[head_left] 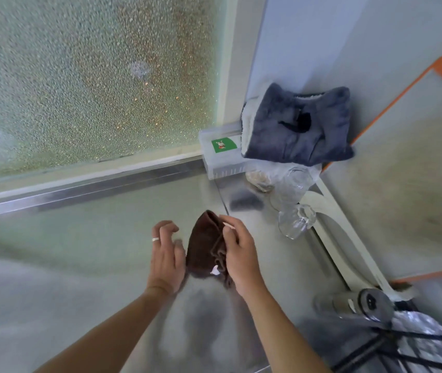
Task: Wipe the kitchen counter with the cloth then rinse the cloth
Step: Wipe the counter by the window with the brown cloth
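The right hand (237,254) pinches the bunched brown cloth (205,251) above the steel bench (80,238), near 6 o'clock in view. The left hand (164,254) hovers beside it, fingers loosely curled, possibly touching. Wiping looks barely begun; rinsing remains.

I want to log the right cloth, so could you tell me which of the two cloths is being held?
The dark brown cloth, gripped by the right hand above the counter. The blue-grey cloth lies untouched on the clear box.

Open steel counter (53,278) leftward; right side crowded by clear box (222,160), crumpled plastic (292,195), faucet (349,302).
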Tool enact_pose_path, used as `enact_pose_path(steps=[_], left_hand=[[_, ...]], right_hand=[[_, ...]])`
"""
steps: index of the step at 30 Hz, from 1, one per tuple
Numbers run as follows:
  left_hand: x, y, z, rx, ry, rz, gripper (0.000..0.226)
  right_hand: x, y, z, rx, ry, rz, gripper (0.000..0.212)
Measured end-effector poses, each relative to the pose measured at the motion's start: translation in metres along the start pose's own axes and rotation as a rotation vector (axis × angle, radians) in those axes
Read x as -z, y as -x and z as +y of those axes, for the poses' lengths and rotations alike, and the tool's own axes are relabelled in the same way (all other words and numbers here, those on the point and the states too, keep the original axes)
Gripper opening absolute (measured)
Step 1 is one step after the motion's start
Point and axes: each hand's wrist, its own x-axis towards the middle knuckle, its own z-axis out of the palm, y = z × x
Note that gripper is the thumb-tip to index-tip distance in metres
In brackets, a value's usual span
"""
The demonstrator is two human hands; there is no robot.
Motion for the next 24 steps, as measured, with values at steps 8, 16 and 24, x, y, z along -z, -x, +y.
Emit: enact_pose_path(steps=[8, 16, 24], left_hand=[[0.032, -0.012, -0.029, 0.057, -0.554, 0.033, 0.048], [0.027, -0.014, -0.037, 0.142, -0.671, -0.062, 0.054], [0.026, -0.018, -0.038, 0.151, -0.673, -0.093, 0.055]], right_hand=[[0.001, -0.006, 0.024, 0.395, 0.868, -0.031, 0.058], [-0.047, -0.034, 0.051, 0.268, 1.091, 0.018, 0.066], [-0.1, -0.121, 0.023, 0.324, 1.065, -0.031, 0.064]])
